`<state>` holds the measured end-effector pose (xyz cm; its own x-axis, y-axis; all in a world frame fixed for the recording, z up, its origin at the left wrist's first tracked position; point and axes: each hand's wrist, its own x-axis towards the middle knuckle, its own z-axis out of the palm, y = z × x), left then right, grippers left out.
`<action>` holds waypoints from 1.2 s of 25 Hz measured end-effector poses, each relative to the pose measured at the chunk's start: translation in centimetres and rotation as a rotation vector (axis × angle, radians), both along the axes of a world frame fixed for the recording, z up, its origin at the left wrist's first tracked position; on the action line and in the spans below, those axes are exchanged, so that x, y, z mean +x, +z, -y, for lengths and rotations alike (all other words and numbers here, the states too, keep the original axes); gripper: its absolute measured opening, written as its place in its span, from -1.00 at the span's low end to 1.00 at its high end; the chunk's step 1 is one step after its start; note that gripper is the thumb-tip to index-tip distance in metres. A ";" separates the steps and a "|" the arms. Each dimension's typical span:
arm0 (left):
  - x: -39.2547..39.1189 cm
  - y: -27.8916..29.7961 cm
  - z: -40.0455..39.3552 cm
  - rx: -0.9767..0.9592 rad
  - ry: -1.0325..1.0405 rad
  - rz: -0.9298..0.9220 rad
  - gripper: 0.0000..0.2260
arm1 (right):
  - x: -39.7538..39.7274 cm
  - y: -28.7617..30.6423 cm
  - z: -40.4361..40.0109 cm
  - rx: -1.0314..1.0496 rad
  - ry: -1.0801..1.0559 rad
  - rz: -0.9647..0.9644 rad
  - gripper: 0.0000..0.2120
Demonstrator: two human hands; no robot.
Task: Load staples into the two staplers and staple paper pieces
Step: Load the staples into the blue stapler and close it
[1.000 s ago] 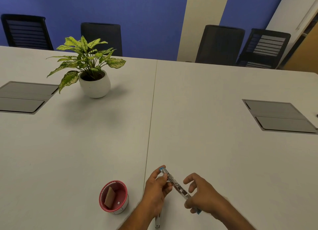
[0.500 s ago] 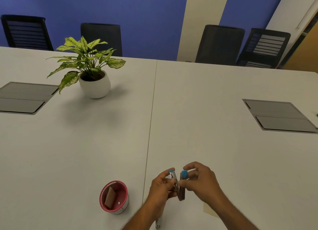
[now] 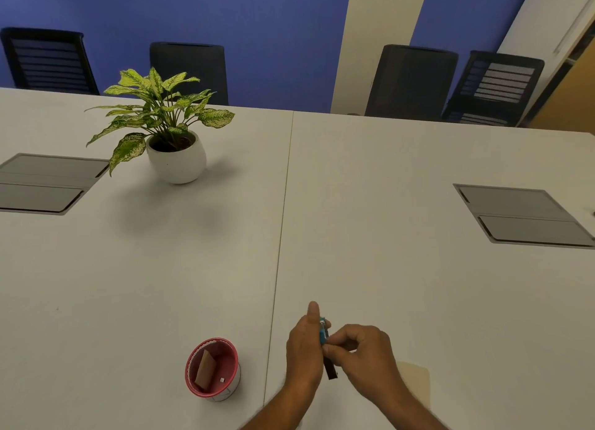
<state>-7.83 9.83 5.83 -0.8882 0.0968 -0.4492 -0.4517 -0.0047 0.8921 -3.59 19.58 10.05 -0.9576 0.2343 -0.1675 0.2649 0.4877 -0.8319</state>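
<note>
A small blue stapler (image 3: 323, 331) is held upright between both hands near the table's front edge. My left hand (image 3: 304, 349) grips it from the left, thumb pointing up. My right hand (image 3: 362, 352) pinches its lower part with curled fingers; a dark end (image 3: 331, 370) of the stapler sticks out below. A pale paper piece (image 3: 415, 376) lies on the table behind my right wrist. The staples inside the stapler are hidden.
A red round cup (image 3: 212, 368) holding a brown card stands left of my hands. A potted plant (image 3: 174, 146) sits at the back left. Grey cable hatches (image 3: 521, 215) are set into the white table (image 3: 386, 172); black chairs stand behind it.
The stapler was spread open along its length a second ago; both hands have folded it together and turned it upright, with the right hand now closer to the left.
</note>
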 end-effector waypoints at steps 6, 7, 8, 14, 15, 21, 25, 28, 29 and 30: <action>-0.3 0.1 0.4 0.141 0.115 0.053 -0.39 | 0.4 -0.5 0.2 -0.270 -0.196 0.080 -0.89; -0.3 0.0 0.5 0.166 0.112 0.058 -0.38 | 0.5 -0.6 0.1 -0.404 -0.231 0.147 -0.86; -0.3 0.0 0.5 0.196 0.113 0.065 -0.37 | 0.5 -0.7 0.2 -0.543 -0.221 0.226 -0.82; -0.6 -0.1 0.7 0.398 0.119 0.100 -0.33 | 0.5 -0.5 0.9 -0.867 -0.112 0.412 -0.84; -0.7 -0.2 0.7 0.413 0.115 0.104 -0.33 | 0.4 -0.5 1.0 -0.878 -0.122 0.420 -0.83; -1.0 -0.2 0.8 0.435 0.141 0.102 -0.34 | 0.1 -0.9 1.9 -0.880 -0.186 0.384 -0.83; -0.9 -0.4 0.7 0.406 0.144 0.086 -0.33 | 0.2 -0.9 2.2 -0.895 -0.203 0.379 -0.83; -0.9 -0.2 0.7 0.377 0.141 0.085 -0.34 | 0.2 -0.9 2.2 -0.900 -0.215 0.369 -0.82; -0.9 -0.2 0.6 0.364 0.140 0.081 -0.34 | 0.2 -1.0 2.3 -0.900 -0.219 0.368 -0.82; -0.9 -0.2 0.6 0.346 0.141 0.074 -0.34 | 0.2 -1.0 2.3 -0.899 -0.220 0.366 -0.82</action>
